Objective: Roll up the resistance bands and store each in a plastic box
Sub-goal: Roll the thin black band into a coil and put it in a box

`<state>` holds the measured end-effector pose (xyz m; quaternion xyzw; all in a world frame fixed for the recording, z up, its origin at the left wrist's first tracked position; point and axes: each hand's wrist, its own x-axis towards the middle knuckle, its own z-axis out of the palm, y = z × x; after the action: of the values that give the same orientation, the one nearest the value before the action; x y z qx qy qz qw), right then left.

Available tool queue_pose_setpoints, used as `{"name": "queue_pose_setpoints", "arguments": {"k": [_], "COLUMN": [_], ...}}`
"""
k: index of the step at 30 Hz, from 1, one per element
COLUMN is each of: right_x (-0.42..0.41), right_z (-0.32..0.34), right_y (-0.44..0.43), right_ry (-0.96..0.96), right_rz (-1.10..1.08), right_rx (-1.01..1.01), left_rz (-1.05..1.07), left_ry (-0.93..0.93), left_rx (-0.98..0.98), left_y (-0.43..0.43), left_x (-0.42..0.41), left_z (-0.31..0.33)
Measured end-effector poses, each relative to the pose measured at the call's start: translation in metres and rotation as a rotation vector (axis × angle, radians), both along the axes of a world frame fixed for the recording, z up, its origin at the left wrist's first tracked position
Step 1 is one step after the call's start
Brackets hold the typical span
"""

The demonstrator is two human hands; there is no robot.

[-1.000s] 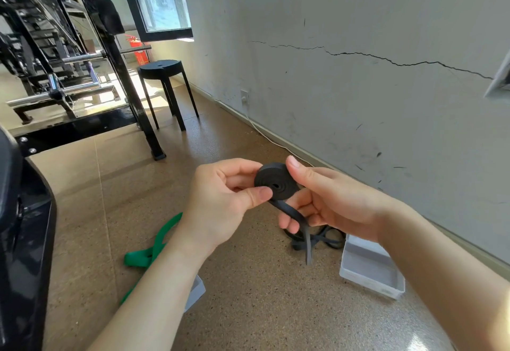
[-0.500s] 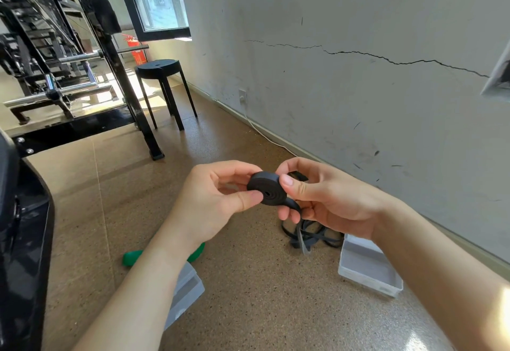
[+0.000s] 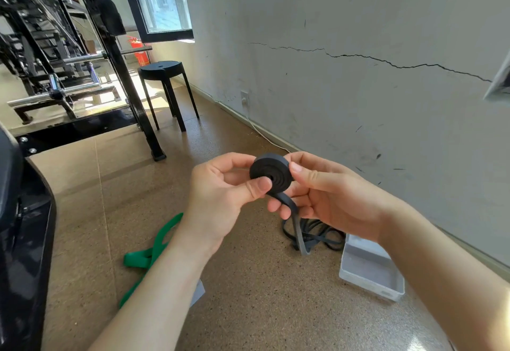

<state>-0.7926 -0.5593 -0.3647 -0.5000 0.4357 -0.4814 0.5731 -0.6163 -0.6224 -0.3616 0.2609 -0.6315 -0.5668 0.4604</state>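
A black resistance band (image 3: pixel 271 175) is wound into a tight coil held up in front of me. My left hand (image 3: pixel 220 198) pinches the coil's left side between thumb and fingers. My right hand (image 3: pixel 328 198) grips its right side, thumb on the rim, fingers behind. The band's loose tail (image 3: pixel 299 232) hangs down from the coil to a loose heap on the floor. A green resistance band (image 3: pixel 150 255) lies unrolled on the floor at the left. An open clear plastic box (image 3: pixel 371 270) stands on the floor at the right, near the wall.
A second clear box (image 3: pixel 199 292) peeks out under my left forearm. A black stool (image 3: pixel 165 85) and a weight rack (image 3: pixel 82 74) stand further back. Dark gym equipment (image 3: pixel 19 226) fills the left edge. The wall runs along the right.
The coil has turned in my fingers and taken up more of the tail. The view has shifted, so the green band shows again beside my left arm.
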Motion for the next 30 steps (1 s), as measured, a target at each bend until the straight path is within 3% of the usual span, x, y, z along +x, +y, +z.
{"name": "queue_pose_setpoints", "arguments": {"k": [5,9,17,21,26,30], "right_x": [0.000,0.002,0.002,0.001,0.001,0.005], "right_z": [0.006,0.003,0.002,-0.002,-0.005,-0.003], "right_y": [0.003,0.001,0.000,-0.001,-0.004,-0.003], "right_ry": [0.247,0.408,0.404,0.293,-0.002,-0.047], "right_rz": [-0.055,-0.097,-0.095,-0.115,-0.109,-0.068], "right_rx": [0.060,0.076,0.085,0.060,0.015,0.052], "left_rz": [0.035,0.055,0.013,-0.055,-0.200,-0.079], "left_ry": [-0.317,-0.432,-0.526,-0.468,-0.160,-0.078], "left_rx": [-0.260,-0.359,-0.487,-0.370,-0.024,0.041], "left_y": [-0.001,0.000,-0.005,-0.008,-0.002,0.000], "left_x": [0.006,0.006,0.010,0.013,0.004,-0.001], "left_z": [0.007,0.007,0.006,0.005,-0.001,-0.002]}}
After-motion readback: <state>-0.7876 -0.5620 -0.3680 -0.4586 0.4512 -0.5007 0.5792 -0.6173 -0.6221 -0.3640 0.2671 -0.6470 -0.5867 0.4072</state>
